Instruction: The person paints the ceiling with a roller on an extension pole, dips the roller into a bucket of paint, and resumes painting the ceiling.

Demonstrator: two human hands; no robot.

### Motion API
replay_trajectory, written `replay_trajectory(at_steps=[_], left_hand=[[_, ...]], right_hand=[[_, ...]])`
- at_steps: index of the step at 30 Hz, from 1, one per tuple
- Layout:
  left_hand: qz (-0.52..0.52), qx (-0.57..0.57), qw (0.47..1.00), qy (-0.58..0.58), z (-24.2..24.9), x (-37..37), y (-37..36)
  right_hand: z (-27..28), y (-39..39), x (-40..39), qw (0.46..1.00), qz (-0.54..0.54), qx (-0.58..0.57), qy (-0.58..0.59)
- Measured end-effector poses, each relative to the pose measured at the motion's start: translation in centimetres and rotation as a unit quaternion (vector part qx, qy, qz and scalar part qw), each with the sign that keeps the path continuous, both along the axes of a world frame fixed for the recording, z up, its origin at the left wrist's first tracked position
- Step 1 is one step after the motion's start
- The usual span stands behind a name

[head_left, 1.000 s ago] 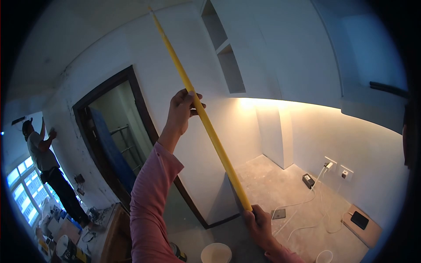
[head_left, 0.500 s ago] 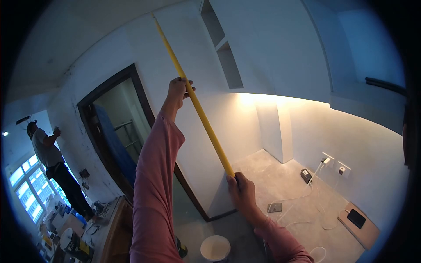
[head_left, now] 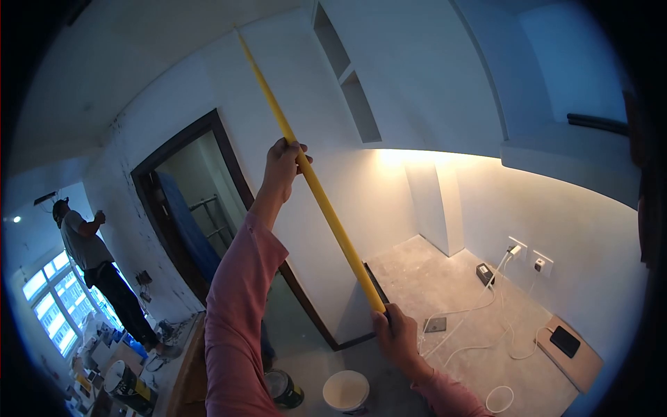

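Yellow pole (head_left: 334,219) slants upward, right of door frame (head_left: 231,156). Left hand (head_left: 281,169) curled round shaft, right hand (head_left: 399,338) wrapped round lower end. Apparent step: two-handed guiding; next calls for coordinated hands. Tip contact unclear.

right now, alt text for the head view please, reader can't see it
A person's left hand and, lower down, right hand hold a long yellow pole slanting up toward the ceiling. Beyond are a dark door frame and, at far left, another person standing.

bucket (head_left: 346,390), can (head_left: 288,390) on floor (head_left: 310,363) (grey)
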State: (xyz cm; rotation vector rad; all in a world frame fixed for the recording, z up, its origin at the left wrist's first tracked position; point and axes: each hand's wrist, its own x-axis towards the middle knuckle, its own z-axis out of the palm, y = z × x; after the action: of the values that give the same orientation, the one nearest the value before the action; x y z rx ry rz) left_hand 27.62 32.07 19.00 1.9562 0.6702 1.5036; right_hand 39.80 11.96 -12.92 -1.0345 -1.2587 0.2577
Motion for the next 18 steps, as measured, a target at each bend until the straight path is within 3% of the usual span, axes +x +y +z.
replay_trajectory(at_steps=[18], left_hand=[[-0.032, 0.026, 0.998, -0.038, -3.1, -0.1, -6.0]], right_hand=[[-2.8, -5.3, 0.7, 1.000, 0.018, 0.009, -0.008]])
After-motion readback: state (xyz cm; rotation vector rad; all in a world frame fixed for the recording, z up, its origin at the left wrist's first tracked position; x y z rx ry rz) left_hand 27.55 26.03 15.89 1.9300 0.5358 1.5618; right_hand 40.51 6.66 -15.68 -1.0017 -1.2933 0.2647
